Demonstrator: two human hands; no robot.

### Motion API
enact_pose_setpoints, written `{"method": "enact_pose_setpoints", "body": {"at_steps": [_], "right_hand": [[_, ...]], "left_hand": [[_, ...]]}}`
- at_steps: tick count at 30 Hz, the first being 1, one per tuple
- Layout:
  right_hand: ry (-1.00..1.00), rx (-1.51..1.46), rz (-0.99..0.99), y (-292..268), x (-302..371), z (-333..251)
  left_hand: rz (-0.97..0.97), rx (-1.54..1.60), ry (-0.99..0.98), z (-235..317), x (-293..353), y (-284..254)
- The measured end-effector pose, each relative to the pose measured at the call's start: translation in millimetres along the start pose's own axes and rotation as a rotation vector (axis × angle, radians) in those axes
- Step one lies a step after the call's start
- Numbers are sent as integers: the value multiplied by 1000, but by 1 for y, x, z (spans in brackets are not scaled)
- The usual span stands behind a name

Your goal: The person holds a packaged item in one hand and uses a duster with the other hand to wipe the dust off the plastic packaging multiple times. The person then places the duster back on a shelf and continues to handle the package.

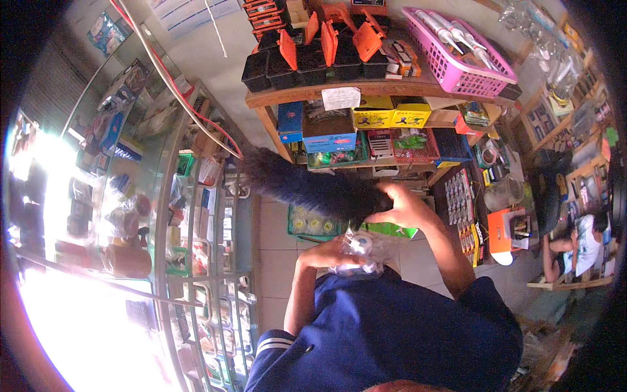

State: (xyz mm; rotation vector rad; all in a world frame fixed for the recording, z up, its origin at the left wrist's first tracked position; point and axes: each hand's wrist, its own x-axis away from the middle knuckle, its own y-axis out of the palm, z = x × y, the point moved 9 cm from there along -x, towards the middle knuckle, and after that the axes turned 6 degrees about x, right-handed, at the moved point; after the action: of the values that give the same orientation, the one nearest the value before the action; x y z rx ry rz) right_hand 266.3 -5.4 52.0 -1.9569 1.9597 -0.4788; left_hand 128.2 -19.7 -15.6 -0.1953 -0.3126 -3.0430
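Observation:
In my right hand (406,208) is one end of a dark, fluffy duster (304,186), with thumb and fingers closed round it. It stretches leftward, its far end near the glass cabinet. Close to my chest, my left hand (330,253) grips a clear plastic bag (366,256) with white, roll-like items inside; just what they are cannot be made out. The bag sits a little below the duster. A bright green packet (392,228) shows beneath my right hand.
On the left runs a glass display cabinet (157,222) full of goods. Ahead, a wooden shelf (392,88) bears black bins (284,68), orange cases and a pink basket (457,65) of tubes. A green crate (307,225) stands low. At far right sits another person (588,248).

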Motion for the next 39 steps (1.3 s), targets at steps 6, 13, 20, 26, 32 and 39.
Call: {"method": "enact_pose_setpoints", "body": {"at_steps": [6, 13, 20, 26, 32, 39], "right_hand": [[-30, 4, 178, -7, -1, 2], [-30, 51, 425, -15, 6, -2], [43, -337, 315, -49, 28, -6], [-2, 174, 0, -37, 44, 16], [12, 149, -66, -21, 30, -6], [76, 123, 12, -32, 41, 7]], "left_hand": [[112, 247, -121, -34, 0, -9], [151, 262, -166, -22, 3, -20], [351, 754, 163, -52, 34, -69], [394, 557, 150, -72, 73, -116], [70, 773, -177, -155, 41, -87], [320, 113, 127, -42, 48, -95]]}}
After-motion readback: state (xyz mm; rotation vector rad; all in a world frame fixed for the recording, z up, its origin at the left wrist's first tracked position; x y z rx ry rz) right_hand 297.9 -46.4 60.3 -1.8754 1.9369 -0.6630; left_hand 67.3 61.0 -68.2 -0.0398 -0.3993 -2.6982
